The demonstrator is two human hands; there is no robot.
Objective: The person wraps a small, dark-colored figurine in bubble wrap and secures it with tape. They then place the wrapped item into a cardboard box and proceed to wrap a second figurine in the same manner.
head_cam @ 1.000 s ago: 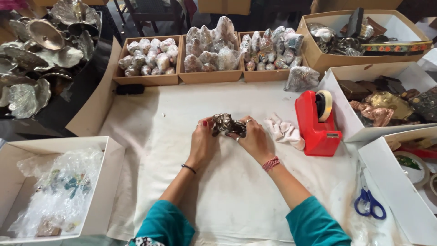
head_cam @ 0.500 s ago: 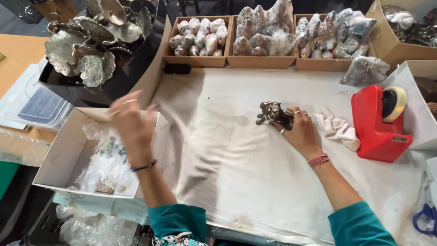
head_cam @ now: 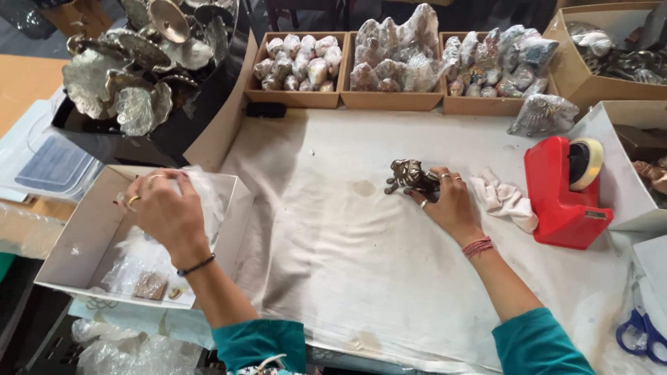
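My right hand (head_cam: 450, 201) rests on the white cloth and grips a small dark metal figurine (head_cam: 408, 176), which stands on the cloth (head_cam: 347, 250). My left hand (head_cam: 161, 208) is over the white cardboard box (head_cam: 76, 229) at the left, fingers closed on a clear plastic bag (head_cam: 205, 191) lifted from the bags inside. A crumpled white rag (head_cam: 504, 198) lies just right of my right hand.
A red tape dispenser (head_cam: 566, 187) stands at the right, blue scissors (head_cam: 639, 330) at the lower right. Three brown boxes of wrapped items (head_cam: 389, 101) line the back. A black box of metal dishes (head_cam: 132, 76) sits at the back left.
My left hand left the figurine, swung left, and dropped into the white box, where it now holds a plastic bag. My right hand stayed on the figurine. The view shifted left.
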